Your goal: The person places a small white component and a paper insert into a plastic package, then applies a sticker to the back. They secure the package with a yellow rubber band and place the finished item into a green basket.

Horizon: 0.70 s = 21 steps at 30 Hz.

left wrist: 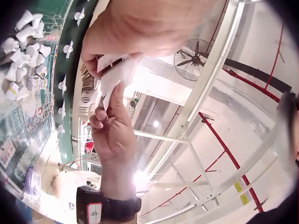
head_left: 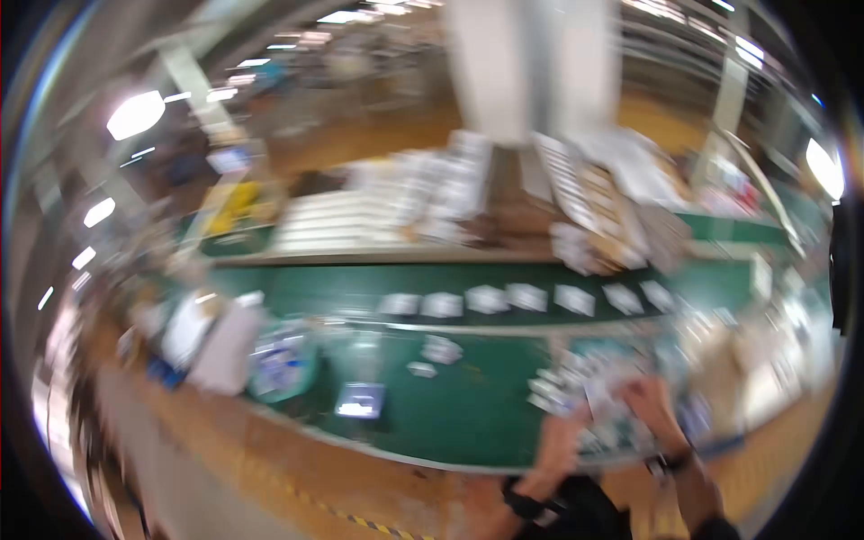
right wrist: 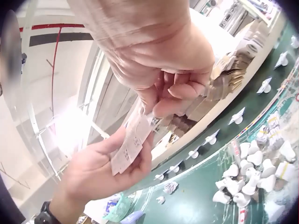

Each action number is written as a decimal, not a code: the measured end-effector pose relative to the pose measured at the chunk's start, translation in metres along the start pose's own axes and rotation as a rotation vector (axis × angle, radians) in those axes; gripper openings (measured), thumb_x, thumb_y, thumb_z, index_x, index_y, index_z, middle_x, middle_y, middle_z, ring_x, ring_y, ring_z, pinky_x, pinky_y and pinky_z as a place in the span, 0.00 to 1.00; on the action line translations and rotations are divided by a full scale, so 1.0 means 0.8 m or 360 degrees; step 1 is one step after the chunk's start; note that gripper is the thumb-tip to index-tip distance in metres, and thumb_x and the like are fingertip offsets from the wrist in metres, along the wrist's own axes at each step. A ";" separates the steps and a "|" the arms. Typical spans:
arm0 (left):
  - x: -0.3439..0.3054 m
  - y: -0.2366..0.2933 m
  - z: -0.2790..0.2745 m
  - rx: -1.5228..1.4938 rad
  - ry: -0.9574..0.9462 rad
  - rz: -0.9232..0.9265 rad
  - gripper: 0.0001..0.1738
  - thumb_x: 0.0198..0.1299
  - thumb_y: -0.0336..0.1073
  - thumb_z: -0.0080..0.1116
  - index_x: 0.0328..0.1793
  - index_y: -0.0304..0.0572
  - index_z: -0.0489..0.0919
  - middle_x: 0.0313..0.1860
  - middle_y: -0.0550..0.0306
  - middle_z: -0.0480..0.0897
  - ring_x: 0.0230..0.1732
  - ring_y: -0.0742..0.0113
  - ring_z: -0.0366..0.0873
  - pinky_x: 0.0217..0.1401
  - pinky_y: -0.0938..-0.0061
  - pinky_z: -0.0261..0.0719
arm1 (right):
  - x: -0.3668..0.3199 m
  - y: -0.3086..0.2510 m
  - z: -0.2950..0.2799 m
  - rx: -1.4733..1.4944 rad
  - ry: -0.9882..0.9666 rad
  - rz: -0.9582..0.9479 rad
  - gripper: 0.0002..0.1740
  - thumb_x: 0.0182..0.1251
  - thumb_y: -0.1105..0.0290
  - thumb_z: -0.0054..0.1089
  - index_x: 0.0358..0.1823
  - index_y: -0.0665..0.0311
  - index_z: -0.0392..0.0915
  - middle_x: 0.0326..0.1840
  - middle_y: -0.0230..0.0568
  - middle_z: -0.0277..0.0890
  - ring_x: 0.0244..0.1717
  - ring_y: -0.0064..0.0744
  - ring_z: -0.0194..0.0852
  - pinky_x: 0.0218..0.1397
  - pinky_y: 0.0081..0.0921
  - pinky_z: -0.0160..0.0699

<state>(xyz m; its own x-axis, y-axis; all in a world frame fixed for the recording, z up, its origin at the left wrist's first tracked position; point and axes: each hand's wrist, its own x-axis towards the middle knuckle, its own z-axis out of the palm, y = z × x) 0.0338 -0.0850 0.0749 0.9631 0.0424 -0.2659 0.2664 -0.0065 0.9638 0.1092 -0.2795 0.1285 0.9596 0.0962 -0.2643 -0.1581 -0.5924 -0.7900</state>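
A small stack of white paper labels (right wrist: 133, 142) with printed marks is between my two hands, above the right part of the green bench. My left hand (right wrist: 100, 170) holds the labels along their lower part, thumb on one side and fingers on the other. At their upper end, the right hand (right wrist: 163, 70) pinches with thumb and fingertips, its other fingers curled. In the left wrist view, white paper (left wrist: 117, 77) spans both hands. Below the hands lies a pile of white, flared plastic pieces (right wrist: 247, 175). The head view is blurred.
A row of white pieces (head_left: 486, 300) stands on the dark green strip (head_left: 346, 283) behind the bench. A round basket (head_left: 283, 360) with blue-and-white items stands at the left. Small crumpled white bits (head_left: 441, 349) lie mid-bench. Stacked cartons and sheets (head_left: 441, 193) fill the shelf beyond.
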 end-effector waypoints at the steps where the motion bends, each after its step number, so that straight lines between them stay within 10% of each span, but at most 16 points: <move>1: -0.005 0.012 0.001 0.0167 0.0023 0.0158 0.23 0.77 0.49 0.53 0.40 0.33 0.80 0.30 0.61 0.79 0.33 0.70 0.69 0.35 0.60 0.69 | 0.011 0.030 -0.019 -0.0103 0.0165 -0.0116 0.15 0.69 0.59 0.67 0.38 0.65 0.89 0.21 0.38 0.78 0.22 0.24 0.72 0.27 0.31 0.70; 2: 0.004 -0.002 -0.007 0.0117 -0.0122 -0.0400 0.22 0.77 0.47 0.53 0.40 0.33 0.82 0.29 0.62 0.78 0.30 0.71 0.67 0.31 0.63 0.67 | 0.030 0.056 -0.041 -0.0127 0.0278 0.0023 0.17 0.72 0.58 0.64 0.36 0.67 0.85 0.20 0.38 0.72 0.23 0.26 0.68 0.28 0.33 0.68; 5: 0.013 -0.024 0.012 -0.1132 0.0146 -0.0360 0.16 0.77 0.37 0.54 0.61 0.30 0.79 0.45 0.51 0.86 0.39 0.60 0.84 0.37 0.63 0.82 | 0.088 0.176 -0.132 0.0000 0.0656 0.0087 0.19 0.75 0.60 0.61 0.34 0.71 0.82 0.20 0.39 0.73 0.23 0.28 0.73 0.28 0.35 0.72; 13: 0.038 -0.040 0.071 -0.1036 0.0135 -0.0632 0.24 0.79 0.35 0.50 0.75 0.29 0.68 0.62 0.33 0.83 0.59 0.41 0.84 0.62 0.54 0.84 | 0.275 0.376 -0.282 -0.0031 0.0846 0.0246 0.23 0.69 0.55 0.65 0.44 0.74 0.87 0.26 0.44 0.84 0.23 0.29 0.81 0.30 0.33 0.78; 21: 0.064 -0.054 0.170 -0.0942 0.0208 -0.0876 0.24 0.78 0.36 0.51 0.75 0.30 0.69 0.60 0.34 0.84 0.58 0.44 0.85 0.63 0.52 0.83 | 0.369 0.404 -0.326 0.0343 0.0787 0.0328 0.21 0.67 0.57 0.71 0.45 0.73 0.88 0.28 0.42 0.85 0.23 0.26 0.81 0.26 0.27 0.77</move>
<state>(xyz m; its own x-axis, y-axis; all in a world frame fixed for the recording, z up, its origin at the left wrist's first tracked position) 0.0772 -0.2188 0.0175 0.6785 0.0022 -0.7346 0.5996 0.5760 0.5556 0.4020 -0.6509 -0.0603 0.8905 -0.4197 -0.1756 -0.3474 -0.3782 -0.8580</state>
